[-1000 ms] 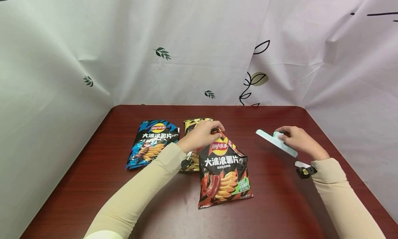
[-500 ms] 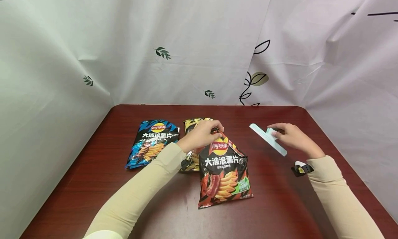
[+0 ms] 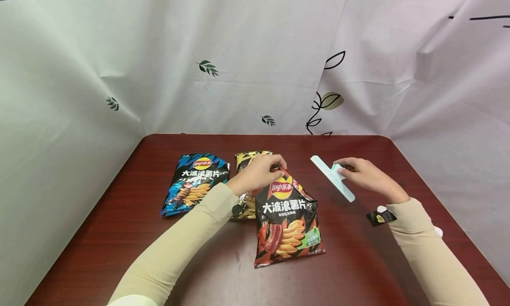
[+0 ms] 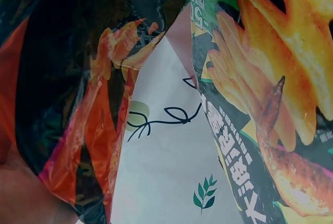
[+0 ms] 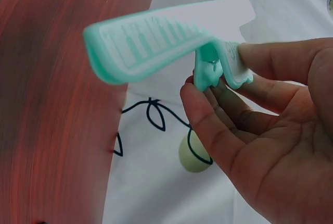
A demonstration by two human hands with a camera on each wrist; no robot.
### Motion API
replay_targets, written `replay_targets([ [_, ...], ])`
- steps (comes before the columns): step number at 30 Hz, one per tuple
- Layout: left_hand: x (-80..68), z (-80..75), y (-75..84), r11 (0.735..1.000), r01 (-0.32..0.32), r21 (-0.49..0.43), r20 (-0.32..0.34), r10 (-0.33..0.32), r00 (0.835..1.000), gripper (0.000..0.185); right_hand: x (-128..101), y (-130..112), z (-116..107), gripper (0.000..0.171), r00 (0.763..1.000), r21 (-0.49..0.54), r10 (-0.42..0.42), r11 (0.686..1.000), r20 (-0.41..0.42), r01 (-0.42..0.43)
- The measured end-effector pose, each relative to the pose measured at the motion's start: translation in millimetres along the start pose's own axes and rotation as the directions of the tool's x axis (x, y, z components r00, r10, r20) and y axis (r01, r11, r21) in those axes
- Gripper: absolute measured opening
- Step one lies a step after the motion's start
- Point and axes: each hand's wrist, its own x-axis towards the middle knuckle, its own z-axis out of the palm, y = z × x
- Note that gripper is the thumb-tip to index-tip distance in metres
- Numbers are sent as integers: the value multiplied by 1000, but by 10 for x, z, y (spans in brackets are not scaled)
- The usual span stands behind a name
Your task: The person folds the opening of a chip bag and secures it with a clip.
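Observation:
My left hand (image 3: 256,173) grips the gathered top of a red-and-black Lay's potato chip bag (image 3: 284,222), its lower end toward me on the table. In the left wrist view the bag's crinkled side (image 4: 88,125) fills the left, with part of the hand (image 4: 31,198) at the lower corner. To the right, my right hand (image 3: 368,177) holds a long mint-green bag clip (image 3: 332,178) above the table, bar slanted. Thumb and fingers pinch the clip's handle tabs in the right wrist view, where its bar (image 5: 151,39) points left.
A blue chip bag (image 3: 191,191) lies at the left of the red-brown table (image 3: 99,253). Beside it a yellow chip bag (image 3: 247,211) is partly covered by the left hand and the red bag. White leaf-printed curtains (image 3: 255,44) enclose the back and sides.
The right hand has moved left with the bag clip, closer to the red bag, and the clip's bar has turned steeper. The left hand and the chip bags have stayed put.

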Motion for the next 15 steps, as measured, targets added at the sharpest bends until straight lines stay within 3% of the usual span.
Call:
replay_targets([
  [15,-13,-2,13,1000,-16,-7,-21,16,1000,8,8,-71,57,38,999,105,-29,994,25,26],
])
